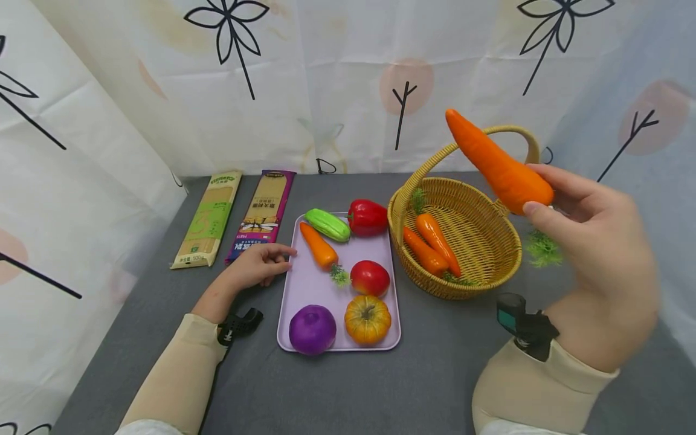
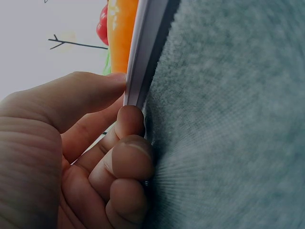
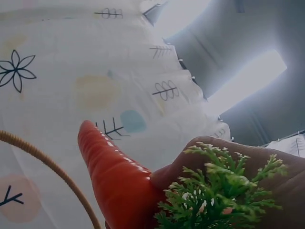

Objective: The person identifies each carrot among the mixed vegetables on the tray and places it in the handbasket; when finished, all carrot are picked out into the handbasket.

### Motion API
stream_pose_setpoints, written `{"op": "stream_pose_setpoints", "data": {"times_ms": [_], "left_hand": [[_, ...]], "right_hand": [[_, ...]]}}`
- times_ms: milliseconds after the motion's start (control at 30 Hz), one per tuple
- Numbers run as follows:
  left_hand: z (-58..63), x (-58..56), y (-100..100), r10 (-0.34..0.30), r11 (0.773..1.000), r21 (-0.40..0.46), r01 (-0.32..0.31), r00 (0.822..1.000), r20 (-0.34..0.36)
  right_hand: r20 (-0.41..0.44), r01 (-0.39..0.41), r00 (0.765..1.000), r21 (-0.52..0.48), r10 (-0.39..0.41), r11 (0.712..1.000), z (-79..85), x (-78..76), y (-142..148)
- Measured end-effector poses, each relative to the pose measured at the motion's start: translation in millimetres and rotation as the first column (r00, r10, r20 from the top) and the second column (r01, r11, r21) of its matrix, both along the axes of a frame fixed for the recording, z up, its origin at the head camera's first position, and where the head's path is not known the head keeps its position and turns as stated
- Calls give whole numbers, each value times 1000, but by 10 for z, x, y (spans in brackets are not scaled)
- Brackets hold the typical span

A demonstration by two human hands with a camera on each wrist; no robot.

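Note:
My right hand (image 1: 603, 241) holds a large orange carrot (image 1: 497, 160) by its thick end, raised above the basket's right side with the tip pointing up and left. Its green leafy top (image 3: 219, 186) hangs by the hand in the right wrist view. At the left edge of the lilac tray (image 1: 339, 341), my left hand (image 1: 260, 264) pinches the rim between thumb and curled fingers, as the left wrist view shows. On the tray lie a carrot (image 1: 318, 244), a cucumber (image 1: 327, 225), a red bell pepper (image 1: 367, 218), a red round fruit (image 1: 370, 278), a small pumpkin (image 1: 367, 320) and a purple onion (image 1: 312, 329).
A wicker basket (image 1: 489, 241) with a tall arched handle stands right of the tray, two carrots (image 1: 435, 241) inside. Two noodle packs, one green (image 1: 209, 220) and one purple (image 1: 264, 208), lie at the back left. A patterned curtain (image 1: 337, 78) hangs behind the grey table (image 1: 348, 393).

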State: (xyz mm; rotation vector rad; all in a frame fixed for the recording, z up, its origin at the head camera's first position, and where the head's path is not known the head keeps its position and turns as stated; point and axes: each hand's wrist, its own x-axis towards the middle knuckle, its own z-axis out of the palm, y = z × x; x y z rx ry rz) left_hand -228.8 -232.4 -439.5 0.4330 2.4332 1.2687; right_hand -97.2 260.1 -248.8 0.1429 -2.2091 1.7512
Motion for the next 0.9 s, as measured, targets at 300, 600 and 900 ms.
{"op": "stream_pose_setpoints", "data": {"times_ms": [300,600,900], "left_hand": [[-1,-12,7,-2,1000,4,2,1000,-2],[-14,-25,-2,-5,1000,10,5,1000,1],[-19,-24,-6,-6,1000,1,6,1000,8]], "right_hand": [[46,16,999,108,-21,994,-78,48,335],[168,78,977,281,-128,957,-173,22,551],[312,-47,946,396,-87,917,-258,-191,602]]}}
